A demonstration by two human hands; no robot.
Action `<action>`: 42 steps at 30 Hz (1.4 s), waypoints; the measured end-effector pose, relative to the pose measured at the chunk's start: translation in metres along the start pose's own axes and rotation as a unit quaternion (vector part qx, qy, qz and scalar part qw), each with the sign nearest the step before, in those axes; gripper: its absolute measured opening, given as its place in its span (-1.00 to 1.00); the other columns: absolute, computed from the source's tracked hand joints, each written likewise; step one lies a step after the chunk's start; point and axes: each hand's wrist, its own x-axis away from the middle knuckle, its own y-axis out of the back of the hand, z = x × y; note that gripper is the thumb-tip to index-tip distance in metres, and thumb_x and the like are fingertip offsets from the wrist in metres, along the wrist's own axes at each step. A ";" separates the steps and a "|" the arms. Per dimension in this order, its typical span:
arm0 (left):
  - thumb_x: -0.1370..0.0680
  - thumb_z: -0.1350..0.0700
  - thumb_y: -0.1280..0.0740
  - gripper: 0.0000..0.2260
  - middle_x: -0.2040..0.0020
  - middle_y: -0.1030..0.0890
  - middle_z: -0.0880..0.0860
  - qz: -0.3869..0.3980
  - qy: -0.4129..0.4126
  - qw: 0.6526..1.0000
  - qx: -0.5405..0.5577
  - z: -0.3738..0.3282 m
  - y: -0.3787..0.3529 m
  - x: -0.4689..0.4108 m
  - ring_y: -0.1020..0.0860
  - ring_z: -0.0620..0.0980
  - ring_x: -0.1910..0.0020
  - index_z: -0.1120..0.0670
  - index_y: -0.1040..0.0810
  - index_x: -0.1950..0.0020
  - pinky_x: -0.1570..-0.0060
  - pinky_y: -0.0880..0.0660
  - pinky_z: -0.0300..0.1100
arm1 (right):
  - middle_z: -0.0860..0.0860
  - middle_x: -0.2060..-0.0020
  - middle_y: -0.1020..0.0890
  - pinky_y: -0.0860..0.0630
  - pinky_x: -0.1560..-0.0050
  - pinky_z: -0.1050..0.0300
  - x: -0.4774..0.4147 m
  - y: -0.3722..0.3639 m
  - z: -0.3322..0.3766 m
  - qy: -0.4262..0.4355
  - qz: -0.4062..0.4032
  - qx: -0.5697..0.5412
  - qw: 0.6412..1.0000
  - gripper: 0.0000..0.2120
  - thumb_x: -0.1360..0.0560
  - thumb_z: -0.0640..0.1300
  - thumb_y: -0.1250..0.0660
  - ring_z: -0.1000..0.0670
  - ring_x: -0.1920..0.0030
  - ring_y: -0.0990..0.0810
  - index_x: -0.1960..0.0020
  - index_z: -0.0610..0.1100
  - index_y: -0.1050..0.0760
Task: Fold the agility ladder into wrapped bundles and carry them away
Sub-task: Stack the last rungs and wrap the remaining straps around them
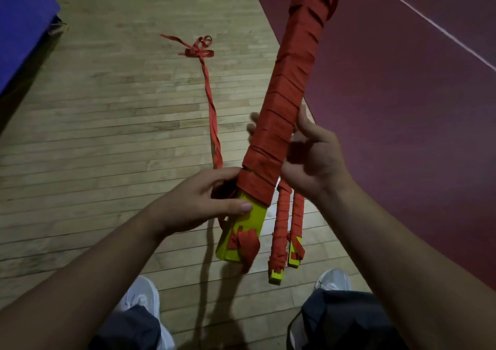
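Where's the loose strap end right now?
In the head view, the loose strap end lies knotted on the wood floor, upper centre, left of the wrapped bundle.

Your ladder bundle (284, 103), yellow rungs wound in red strap, tilts up and away; two thin wrapped rungs (281, 221) below; loose strap (212, 108) trails along the floor (107, 135).

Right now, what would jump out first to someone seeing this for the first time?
A long agility ladder bundle, yellow rungs wound in red strap, slants up through the centre, gripped by the left hand near its lower end and the right hand just above. A loose red strap trails from it across the wooden floor to a knot.
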 end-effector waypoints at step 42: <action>-0.58 0.25 -0.40 -0.76 0.09 -0.70 0.20 -0.009 0.183 0.983 0.009 0.002 -0.002 0.002 -0.69 0.16 0.09 0.12 -0.47 -0.21 -0.04 -0.64 0.00 | -0.05 0.00 -0.61 -0.54 -0.09 0.05 -0.004 0.008 0.002 0.127 -0.058 0.363 0.921 -0.68 -0.59 -0.16 -0.34 -0.01 -0.04 -0.62 -0.29 -0.26 -0.45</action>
